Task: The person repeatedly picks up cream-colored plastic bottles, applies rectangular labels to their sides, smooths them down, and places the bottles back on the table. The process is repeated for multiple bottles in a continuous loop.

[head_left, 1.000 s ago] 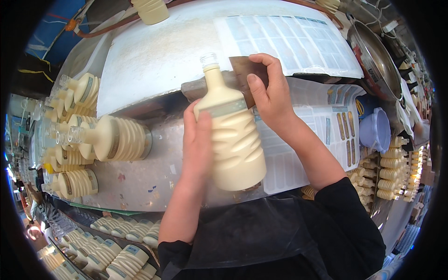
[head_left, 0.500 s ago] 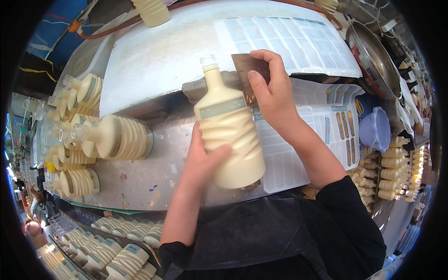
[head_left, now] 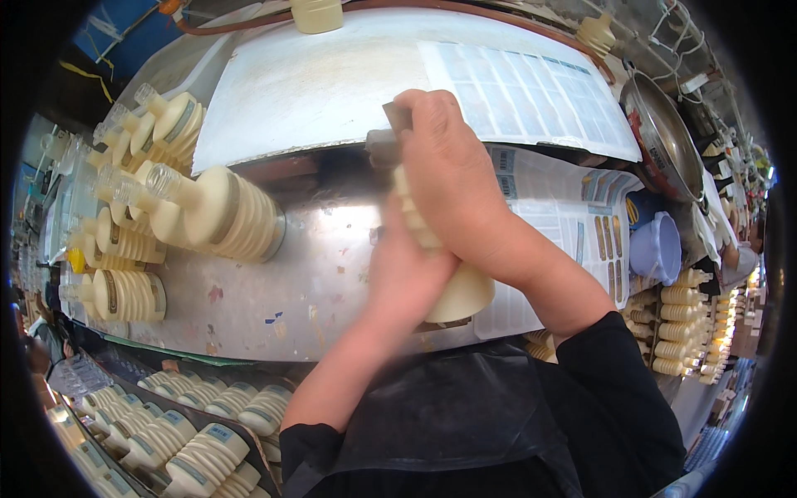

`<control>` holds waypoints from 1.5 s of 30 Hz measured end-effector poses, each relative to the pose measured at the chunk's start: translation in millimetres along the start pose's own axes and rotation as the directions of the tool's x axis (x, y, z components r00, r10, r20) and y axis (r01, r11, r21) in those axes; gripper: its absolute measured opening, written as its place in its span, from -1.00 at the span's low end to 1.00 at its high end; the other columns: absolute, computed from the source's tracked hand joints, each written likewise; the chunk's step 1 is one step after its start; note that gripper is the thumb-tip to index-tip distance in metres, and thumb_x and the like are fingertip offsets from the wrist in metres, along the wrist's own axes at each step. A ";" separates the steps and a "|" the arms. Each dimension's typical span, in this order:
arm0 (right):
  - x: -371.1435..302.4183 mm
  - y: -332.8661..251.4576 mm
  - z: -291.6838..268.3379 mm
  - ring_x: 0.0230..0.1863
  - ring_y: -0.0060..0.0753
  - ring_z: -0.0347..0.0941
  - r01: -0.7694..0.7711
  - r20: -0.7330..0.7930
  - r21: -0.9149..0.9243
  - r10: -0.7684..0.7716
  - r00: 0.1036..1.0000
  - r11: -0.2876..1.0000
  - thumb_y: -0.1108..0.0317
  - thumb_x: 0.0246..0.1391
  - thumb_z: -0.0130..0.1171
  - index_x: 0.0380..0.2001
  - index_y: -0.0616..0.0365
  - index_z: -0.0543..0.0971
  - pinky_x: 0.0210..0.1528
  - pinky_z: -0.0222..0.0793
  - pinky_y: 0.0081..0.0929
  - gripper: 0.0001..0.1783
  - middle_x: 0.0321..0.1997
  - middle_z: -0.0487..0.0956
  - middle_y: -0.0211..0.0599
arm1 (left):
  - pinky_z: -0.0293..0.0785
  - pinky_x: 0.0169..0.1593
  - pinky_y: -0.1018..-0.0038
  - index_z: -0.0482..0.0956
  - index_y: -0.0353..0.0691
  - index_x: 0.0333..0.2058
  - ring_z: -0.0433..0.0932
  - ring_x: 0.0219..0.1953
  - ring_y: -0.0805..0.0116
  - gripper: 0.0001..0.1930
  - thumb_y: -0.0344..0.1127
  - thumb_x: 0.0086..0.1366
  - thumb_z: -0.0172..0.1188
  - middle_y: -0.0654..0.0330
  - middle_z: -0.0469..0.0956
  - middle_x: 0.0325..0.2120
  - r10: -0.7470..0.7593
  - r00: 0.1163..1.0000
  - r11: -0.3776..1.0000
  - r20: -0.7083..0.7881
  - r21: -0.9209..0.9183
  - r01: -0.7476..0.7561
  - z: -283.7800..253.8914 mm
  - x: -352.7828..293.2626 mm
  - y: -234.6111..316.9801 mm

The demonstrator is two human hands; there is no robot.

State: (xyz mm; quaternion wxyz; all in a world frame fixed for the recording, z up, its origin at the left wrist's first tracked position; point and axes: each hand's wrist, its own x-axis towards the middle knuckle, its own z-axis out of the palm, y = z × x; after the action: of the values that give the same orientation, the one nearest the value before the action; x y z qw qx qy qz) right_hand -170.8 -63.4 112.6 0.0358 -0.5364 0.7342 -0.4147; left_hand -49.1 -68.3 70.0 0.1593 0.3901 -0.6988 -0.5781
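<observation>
A cream glass bottle (head_left: pixel 463 297) with ridged sides lies tilted in front of me, its base toward me. My left hand (head_left: pixel 405 270), blurred by motion, grips it from the left side, partly covered by my right wrist. Above the bottle, my right hand (head_left: pixel 448 170) is closed on a thin, flat brown scraper (head_left: pixel 396 118), of which only a corner shows past the fingers. That hand hides the bottle's neck and label band. A grey block (head_left: pixel 382 148) sits by the white board's edge, next to the right hand.
Several cream bottles (head_left: pixel 222 216) lie on the metal table at left, with more in a tray (head_left: pixel 270 473) below. Sheets of labels (head_left: pixel 573 195) cover the right side, beside a lilac bucket (head_left: pixel 656 249) and a metal pan (head_left: pixel 668 133). A white board (head_left: pixel 299 91) spans the back.
My right hand has swung left across the bottle with the scraper, covering its upper part. My left hand and the bottle have shifted slightly right, and the whole view has turned a little.
</observation>
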 end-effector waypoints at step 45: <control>-51.8 64.6 -47.6 -0.03 -0.06 0.61 -0.041 -0.102 0.307 0.076 0.992 0.951 0.49 0.24 0.18 0.04 0.17 0.52 0.00 0.52 -0.29 -0.70 -0.03 0.64 -0.09 | 0.24 0.38 0.11 0.03 -0.31 0.48 0.29 0.34 -0.22 -0.15 -0.13 0.31 0.17 -0.27 0.22 0.34 0.488 0.868 0.835 -0.095 0.340 -0.432 -1.7 2.6 -31.0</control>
State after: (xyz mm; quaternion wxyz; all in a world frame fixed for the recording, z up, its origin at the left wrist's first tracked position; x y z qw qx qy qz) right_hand -221.7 11.3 81.6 0.0888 -0.4785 0.6781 -0.5508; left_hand -38.4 -72.3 41.0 0.2927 0.2798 -0.8364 -0.3693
